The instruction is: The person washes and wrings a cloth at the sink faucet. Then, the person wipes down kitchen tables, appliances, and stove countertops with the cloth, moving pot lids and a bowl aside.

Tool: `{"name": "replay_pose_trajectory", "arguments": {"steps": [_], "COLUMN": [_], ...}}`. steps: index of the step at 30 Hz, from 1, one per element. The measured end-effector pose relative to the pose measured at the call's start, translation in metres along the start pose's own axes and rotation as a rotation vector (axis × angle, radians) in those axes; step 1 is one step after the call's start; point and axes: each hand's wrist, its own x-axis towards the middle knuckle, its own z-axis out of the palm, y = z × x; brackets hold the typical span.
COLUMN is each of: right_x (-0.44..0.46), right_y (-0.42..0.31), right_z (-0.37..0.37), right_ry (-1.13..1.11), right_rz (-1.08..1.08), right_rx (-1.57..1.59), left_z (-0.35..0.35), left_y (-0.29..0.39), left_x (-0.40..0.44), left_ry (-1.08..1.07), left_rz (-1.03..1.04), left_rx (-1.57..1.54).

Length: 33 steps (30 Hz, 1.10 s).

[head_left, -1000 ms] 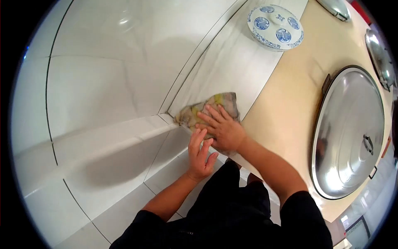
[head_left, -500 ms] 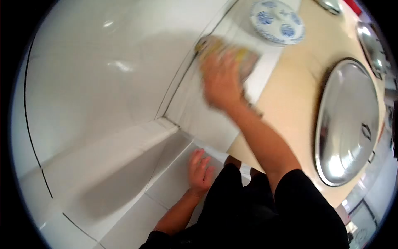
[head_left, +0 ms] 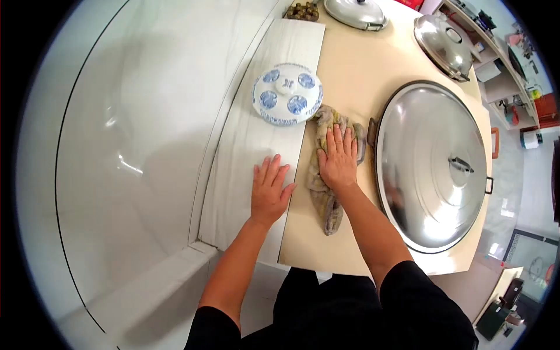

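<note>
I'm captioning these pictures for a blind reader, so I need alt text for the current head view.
A person's right hand lies flat on a crumpled cloth on a tan countertop, beside a large metal lid. The left hand is spread over the pale marbled strip along the wall, below a blue-and-white lidded dish in the picture.

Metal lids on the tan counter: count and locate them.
3: large lid right of the cloth, second lid beyond it, third lid at the top edge; others may be out of frame.
</note>
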Motion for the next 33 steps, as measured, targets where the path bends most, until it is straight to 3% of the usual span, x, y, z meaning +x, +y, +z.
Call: {"name": "replay_pose_trajectory", "arguments": {"steps": [14,27,33], "right_x": [0.194,0.348,0.415], "right_y": [0.034,0.071,0.101], "right_z": [0.039,0.058,0.082], "right_ry": [0.088,0.111,0.266], "right_rz": [0.16,0.126,0.053], "right_rx": [-0.068,-0.046,0.022], "left_z": [0.021,0.027,0.028], "left_y": [0.004,0.004,0.002], "left_x": [0.044,0.043,0.039], "left_ry": [-0.081,-0.106,-0.15], "left_rz": [-0.058,-0.082,-0.086], "left_rx": [0.136,0.237,0.258]}}
